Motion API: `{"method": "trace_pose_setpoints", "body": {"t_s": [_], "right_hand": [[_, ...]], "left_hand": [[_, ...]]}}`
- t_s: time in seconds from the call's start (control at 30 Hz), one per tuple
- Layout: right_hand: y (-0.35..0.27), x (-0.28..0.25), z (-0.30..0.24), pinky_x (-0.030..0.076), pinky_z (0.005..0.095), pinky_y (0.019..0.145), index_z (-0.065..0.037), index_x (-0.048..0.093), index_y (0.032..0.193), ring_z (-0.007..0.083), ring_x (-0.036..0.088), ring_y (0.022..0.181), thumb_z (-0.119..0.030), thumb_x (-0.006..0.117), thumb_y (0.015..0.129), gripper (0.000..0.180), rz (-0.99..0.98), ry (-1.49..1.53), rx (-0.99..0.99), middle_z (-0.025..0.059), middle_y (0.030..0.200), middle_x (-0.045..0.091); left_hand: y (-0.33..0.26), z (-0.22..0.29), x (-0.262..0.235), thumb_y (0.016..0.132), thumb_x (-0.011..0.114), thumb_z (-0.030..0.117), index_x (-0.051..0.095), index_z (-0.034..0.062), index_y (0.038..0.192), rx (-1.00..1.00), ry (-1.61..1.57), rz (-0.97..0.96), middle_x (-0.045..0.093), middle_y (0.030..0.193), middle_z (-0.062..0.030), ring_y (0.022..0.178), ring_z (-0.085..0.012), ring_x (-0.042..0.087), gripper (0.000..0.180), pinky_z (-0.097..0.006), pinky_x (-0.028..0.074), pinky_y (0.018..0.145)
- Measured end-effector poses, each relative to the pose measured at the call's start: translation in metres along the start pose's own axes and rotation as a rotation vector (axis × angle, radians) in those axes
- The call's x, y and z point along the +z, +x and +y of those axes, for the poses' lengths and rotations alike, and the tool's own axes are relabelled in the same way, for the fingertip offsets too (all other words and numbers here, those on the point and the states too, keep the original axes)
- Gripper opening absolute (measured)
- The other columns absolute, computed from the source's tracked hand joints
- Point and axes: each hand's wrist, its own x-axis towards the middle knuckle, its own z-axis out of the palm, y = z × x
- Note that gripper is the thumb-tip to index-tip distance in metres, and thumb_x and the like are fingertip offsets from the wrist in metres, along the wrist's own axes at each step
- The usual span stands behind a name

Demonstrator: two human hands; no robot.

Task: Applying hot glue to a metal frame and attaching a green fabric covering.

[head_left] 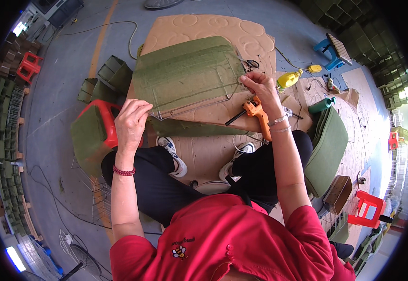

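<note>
A green, thin fabric-like sheet (185,77) lies over a cardboard-topped surface in front of me, with a thin wire frame (195,106) along its near edge. At the sheet's near left corner, my left hand (132,121) is closed, thumb and fingertips pinched together. My right hand (261,89) pinches the right edge of the sheet, its other fingers curled. Just below the right hand lies an orange glue gun (259,115) with a dark stick-like tip. Scissors (251,63) with dark handles rest beyond the right edge of the sheet.
Flat cardboard (255,42) covers the work surface. A yellow bottle (289,79) and a green bottle (322,105) stand to the right, near stacked green sheets (328,145). Green boxes (115,74) and a red stool (105,119) are at left. Cables cross the floor.
</note>
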Motion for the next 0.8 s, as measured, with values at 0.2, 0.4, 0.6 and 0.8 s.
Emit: {"method": "trace_pose_setpoints", "body": {"t_s": [0.2,0.4,0.6,0.8], "right_hand": [[0.002,-0.001,0.008,0.03,0.0193,0.051,-0.005,0.068,0.081,0.0006,0.043,0.057,-0.019,0.074,0.085,0.016,0.009,-0.008,-0.026,-0.0086,0.065,0.054],[0.002,-0.003,0.017,0.033,0.0188,0.053,-0.004,0.069,0.084,0.001,0.045,0.059,-0.018,0.074,0.085,0.014,0.011,0.013,-0.064,-0.0083,0.068,0.056],[-0.005,-0.004,0.02,0.039,0.0176,0.06,-0.007,0.068,0.091,0.0017,0.05,0.067,-0.014,0.073,0.085,0.01,0.0,0.086,-0.028,-0.0077,0.076,0.06],[-0.011,-0.004,0.024,0.042,0.0171,0.065,-0.008,0.067,0.095,0.0016,0.054,0.071,-0.01,0.072,0.086,0.01,0.009,0.143,-0.033,-0.0074,0.081,0.062]], "left_hand": [[-0.009,-0.002,0.0,0.065,0.072,-0.006,0.068,0.0025,0.082,0.077,0.048,-0.015,0.063,0.084,-0.0046,0.083,-0.0215,0.062,0.019,-0.032,0.054,0.07],[-0.011,-0.005,-0.001,0.065,0.072,-0.006,0.067,0.0024,0.081,0.084,0.034,-0.016,0.063,0.084,-0.0043,0.083,-0.0217,0.061,0.018,-0.033,0.054,0.07],[-0.01,-0.004,-0.003,0.063,0.071,-0.008,0.065,0.0012,0.08,0.088,0.035,-0.034,0.062,0.084,-0.0048,0.083,-0.0219,0.061,0.02,-0.033,0.053,0.069],[-0.009,-0.002,-0.003,0.063,0.072,-0.008,0.065,0.0007,0.08,0.087,0.027,-0.032,0.061,0.083,-0.0054,0.082,-0.0226,0.06,0.02,-0.033,0.052,0.068]]}}
